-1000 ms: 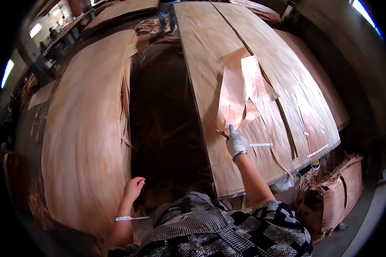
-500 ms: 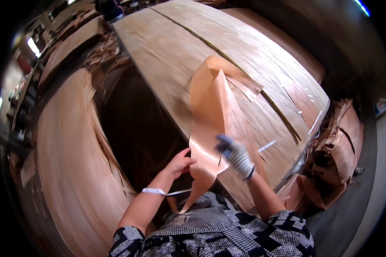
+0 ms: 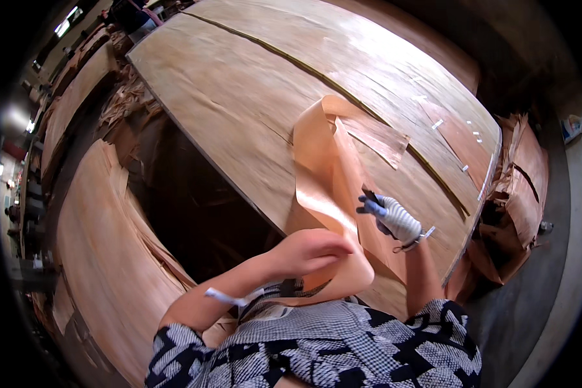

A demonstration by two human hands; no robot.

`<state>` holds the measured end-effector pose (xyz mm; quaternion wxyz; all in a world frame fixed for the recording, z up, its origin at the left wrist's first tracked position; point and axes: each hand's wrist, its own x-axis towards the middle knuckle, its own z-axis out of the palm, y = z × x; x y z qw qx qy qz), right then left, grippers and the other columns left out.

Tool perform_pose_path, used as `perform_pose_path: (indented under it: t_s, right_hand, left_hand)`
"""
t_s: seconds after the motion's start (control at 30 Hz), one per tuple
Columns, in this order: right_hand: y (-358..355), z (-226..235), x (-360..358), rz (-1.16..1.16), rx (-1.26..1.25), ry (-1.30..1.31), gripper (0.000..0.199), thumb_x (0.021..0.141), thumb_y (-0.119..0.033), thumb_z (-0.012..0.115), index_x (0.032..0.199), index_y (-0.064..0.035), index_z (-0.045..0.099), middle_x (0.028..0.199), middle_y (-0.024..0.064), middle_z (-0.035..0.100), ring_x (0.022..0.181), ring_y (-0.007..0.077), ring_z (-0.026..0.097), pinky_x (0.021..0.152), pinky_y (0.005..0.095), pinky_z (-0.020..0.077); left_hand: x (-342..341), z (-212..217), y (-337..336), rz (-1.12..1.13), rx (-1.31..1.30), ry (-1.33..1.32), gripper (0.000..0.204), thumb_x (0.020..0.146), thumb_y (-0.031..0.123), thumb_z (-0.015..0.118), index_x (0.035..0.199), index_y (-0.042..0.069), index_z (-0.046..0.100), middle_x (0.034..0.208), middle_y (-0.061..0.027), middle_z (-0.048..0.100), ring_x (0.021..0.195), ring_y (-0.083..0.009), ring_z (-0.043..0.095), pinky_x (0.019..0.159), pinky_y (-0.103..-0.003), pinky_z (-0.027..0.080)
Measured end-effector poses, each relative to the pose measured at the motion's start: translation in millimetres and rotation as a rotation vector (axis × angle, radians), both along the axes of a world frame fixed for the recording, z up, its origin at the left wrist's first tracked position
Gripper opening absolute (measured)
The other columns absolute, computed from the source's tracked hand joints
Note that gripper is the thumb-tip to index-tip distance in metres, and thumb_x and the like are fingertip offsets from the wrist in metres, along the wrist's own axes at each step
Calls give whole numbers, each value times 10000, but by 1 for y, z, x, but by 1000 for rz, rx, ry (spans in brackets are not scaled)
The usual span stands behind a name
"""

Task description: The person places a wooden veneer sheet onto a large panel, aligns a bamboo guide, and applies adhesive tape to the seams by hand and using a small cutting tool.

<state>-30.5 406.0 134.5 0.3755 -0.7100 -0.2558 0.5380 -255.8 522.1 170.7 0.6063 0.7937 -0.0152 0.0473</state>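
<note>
A thin orange-brown wood veneer sheet (image 3: 323, 187) stands bent and curled on the large veneer-covered table (image 3: 239, 110), its lower end looping toward my lap. My bare left hand (image 3: 317, 252) is closed at this lower end, fingers together and slightly blurred; the fingertips meet the curled edge. A white tape strip (image 3: 225, 297) hangs at my left forearm. My right hand (image 3: 391, 216), in a striped glove with blue fingertips, is just right of the sheet. It pinches a small dark flat piece (image 3: 370, 194) whose kind I cannot make out. A bit of white tape clings by that wrist.
A long dark gap (image 3: 284, 71) runs across the tabletop veneer, with several short white tape pieces (image 3: 437, 124) nearby. Stacked veneer (image 3: 103, 258) lies at the left, beyond a dark space. Torn veneer (image 3: 520, 181) is heaped at the right. Another person (image 3: 132, 16) stands far left.
My left hand has moved right across the lower veneer, and that end now curls rightward. My right hand has moved right, away from the sheet. The view has shifted slightly.
</note>
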Motion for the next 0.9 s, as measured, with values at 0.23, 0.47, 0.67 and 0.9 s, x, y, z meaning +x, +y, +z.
perform_pose_path:
  t_s: [0.23, 0.47, 0.67, 0.9]
  right_hand:
    - [-25, 95, -19, -80, 5, -12, 508, 794, -169, 645, 1244, -13, 467, 985, 8, 590, 538, 6, 406, 432, 157, 321]
    - [-32, 100, -73, -561, -133, -474, 211, 765, 2, 616, 976, 4, 610, 726, 21, 613, 567, 67, 532, 502, 228, 459]
    - [-63, 137, -58, -706, -160, -1015, 152, 812, 13, 546, 947, 10, 614, 820, 68, 631, 774, 120, 569, 728, 259, 462]
    - [-113, 193, 0, -989, -108, -1313, 241, 889, -164, 555, 1057, -1, 608, 968, 45, 621, 874, 114, 557, 772, 245, 469]
  left_hand:
    - [67, -19, 45, -326, -110, -190, 328, 779, -25, 536, 1098, 48, 550, 1105, -101, 580, 1026, -256, 553, 847, -326, 450]
    - [132, -30, 101, -588, -243, 121, 320, 850, 130, 534, 1153, 30, 515, 1102, -126, 577, 1090, -218, 516, 925, -336, 407]
    - [162, -108, 184, -324, 807, -14, 1016, 587, 295, 797, 1405, 214, 200, 1394, -86, 338, 1319, -297, 242, 1068, -563, 113]
    - [227, -113, 186, -290, 789, 32, 1024, 592, 367, 785, 1411, 235, 184, 1434, -101, 253, 1347, -315, 152, 1060, -550, 118]
